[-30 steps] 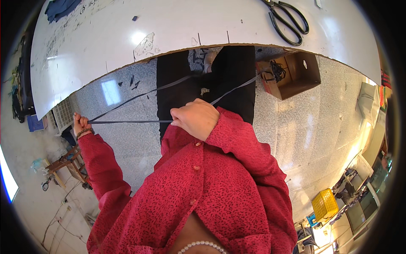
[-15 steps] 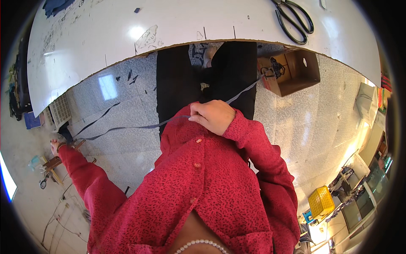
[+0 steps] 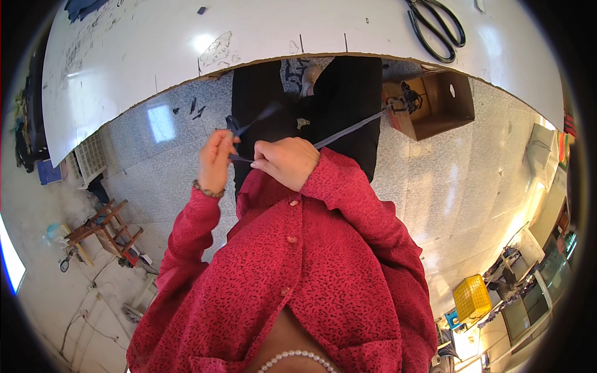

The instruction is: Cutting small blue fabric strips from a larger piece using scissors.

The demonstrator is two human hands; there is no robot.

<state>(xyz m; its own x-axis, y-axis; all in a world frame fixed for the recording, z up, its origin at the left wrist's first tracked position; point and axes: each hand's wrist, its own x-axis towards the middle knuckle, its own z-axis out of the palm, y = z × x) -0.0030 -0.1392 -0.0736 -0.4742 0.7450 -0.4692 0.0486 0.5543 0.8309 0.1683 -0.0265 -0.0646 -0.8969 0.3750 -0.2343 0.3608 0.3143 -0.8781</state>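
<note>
1. Right hand (image 3: pixel 287 163): closed in a loose fist on a dark strap (image 3: pixel 348 130), held in front of the chest.
2. Left hand (image 3: pixel 214 158): just beside the right, fingers pinched on the strap's other end.
3. The strap runs taut from the right hand to an open cardboard box (image 3: pixel 435 105) on the floor below the desk's near edge.
4. White desk (image 3: pixel 155 56): black scissors (image 3: pixel 435 25) lie toward its right side.

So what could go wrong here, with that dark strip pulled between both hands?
The dark strip runs taut from the right hand to the cardboard box on the floor; a hard pull might tip the box or snag there. Its blurred loose end by the left hand may slip from the fingers. The scissors lie near the white table edge and could be knocked off.
</note>
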